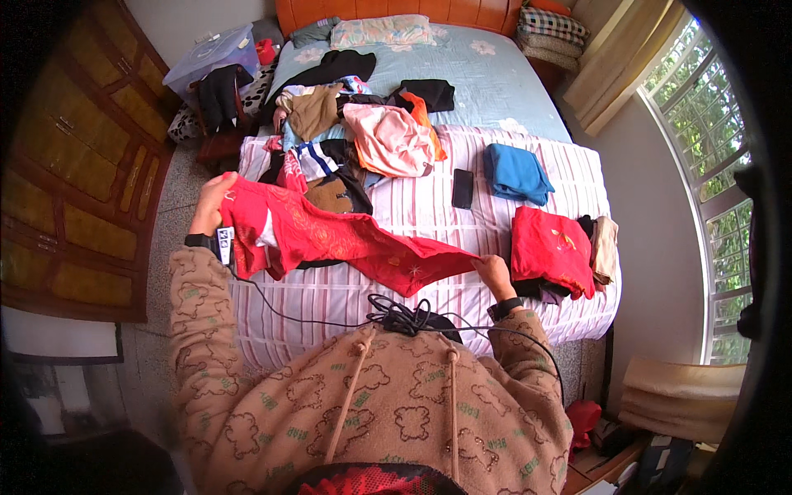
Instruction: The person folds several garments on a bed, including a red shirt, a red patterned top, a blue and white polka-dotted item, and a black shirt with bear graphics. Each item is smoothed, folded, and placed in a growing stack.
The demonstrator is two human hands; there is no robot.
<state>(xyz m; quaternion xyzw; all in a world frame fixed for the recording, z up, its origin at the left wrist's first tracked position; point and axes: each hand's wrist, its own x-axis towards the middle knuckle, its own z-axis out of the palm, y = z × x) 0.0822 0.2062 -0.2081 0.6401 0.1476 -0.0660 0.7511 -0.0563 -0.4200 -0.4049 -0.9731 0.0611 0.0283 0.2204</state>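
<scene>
A red patterned garment (346,235) is stretched sideways above the bed between my two hands. My left hand (215,201) grips its upper left end, and my right hand (493,274) pinches its right end. Behind it lies a loose heap of clothes, with a pink garment (396,139), a brown one (314,111) and black ones among them. To the right of my right hand sits a folded red garment (549,252) on a stack with dark cloth under it. A folded blue garment (516,173) lies farther back, beside a black phone (462,189).
The bed carries a striped cover (421,216) and a pillow (383,32) near the wooden headboard. Black cables (402,315) hang at my chest and run to both wrists. A clear plastic box (213,59) stands at the back left, near a chair (219,148). Wooden wardrobes (86,154) line the left.
</scene>
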